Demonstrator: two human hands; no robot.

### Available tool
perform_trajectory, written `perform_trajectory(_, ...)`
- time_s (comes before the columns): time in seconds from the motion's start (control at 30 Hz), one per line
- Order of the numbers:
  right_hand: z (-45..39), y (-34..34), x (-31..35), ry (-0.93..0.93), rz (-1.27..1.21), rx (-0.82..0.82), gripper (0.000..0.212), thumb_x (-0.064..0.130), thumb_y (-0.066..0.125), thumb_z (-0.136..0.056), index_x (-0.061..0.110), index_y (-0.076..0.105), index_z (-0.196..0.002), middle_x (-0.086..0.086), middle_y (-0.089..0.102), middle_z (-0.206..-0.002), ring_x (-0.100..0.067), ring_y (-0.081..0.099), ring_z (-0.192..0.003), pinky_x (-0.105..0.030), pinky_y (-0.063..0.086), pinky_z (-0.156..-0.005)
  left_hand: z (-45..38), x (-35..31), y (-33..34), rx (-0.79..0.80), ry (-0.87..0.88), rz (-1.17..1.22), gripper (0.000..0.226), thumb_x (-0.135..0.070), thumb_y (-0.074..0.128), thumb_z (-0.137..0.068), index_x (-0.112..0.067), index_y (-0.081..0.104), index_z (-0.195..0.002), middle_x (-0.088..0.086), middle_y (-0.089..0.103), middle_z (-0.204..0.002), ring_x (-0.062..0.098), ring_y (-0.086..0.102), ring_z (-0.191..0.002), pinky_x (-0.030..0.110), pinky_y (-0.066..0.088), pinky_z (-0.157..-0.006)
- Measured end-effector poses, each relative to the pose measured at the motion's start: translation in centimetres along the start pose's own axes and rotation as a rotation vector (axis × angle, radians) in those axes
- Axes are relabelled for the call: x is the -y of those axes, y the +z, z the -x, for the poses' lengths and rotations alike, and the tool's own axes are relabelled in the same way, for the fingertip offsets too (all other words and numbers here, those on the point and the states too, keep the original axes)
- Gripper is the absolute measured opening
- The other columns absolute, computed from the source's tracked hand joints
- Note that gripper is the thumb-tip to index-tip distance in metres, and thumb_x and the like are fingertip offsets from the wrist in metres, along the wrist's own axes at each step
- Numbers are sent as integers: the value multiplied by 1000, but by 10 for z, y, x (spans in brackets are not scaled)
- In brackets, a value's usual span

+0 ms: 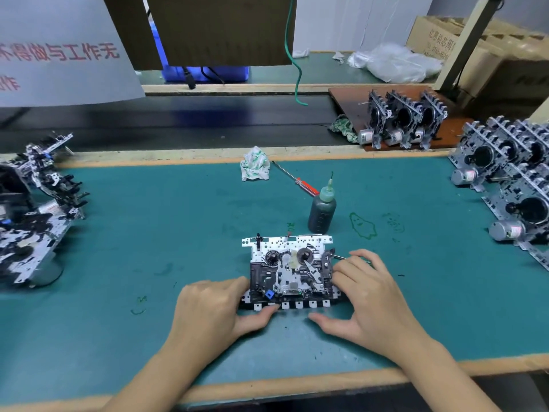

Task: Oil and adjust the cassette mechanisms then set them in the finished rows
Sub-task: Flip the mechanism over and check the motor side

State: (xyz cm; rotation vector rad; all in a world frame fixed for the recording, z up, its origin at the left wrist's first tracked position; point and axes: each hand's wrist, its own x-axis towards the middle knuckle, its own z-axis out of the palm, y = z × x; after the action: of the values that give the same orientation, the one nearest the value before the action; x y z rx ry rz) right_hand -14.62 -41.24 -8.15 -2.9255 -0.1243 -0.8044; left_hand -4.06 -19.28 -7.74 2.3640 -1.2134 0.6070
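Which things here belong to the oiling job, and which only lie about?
Job: cassette mechanism, oil bottle, red screwdriver, finished rows, left hand, right hand.
Lying about: crumpled cloth, plastic bag, cardboard boxes.

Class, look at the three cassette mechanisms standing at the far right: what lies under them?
The three mechanisms stand on a reddish-brown board, which lies across the bench's far edge. A green-patterned rag sits at its left edge. The board's surface directly beneath them is covered.
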Motion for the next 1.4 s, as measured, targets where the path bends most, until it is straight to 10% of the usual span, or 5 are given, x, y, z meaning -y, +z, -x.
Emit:
perform_trajectory(0.53, 2, -2, 1, 34, -79, -23, 49, 59, 62, -73, 10, 56, -63, 2, 53, -67, -19, 50, -61, -31, 37, -89, 0, -2, 1, -20, 24, 0, 69, -66, 30, -91, -14, 44, -47, -2, 37, -35, 19, 38, -27, 17, 26, -34)
perform_trajectory(1.4, 2, -4, -1, 27, -56, 77, 49, 58, 57, -75, 11, 55, -64, 0, 56, -74, -20, 51, -67, -30, 38, -72, -5, -10, -3, 192, -161, 167, 67, -85, 49, -52, -19, 41, -46, -1, 39, -33, 20, 42, -31, 19, 31, -33)
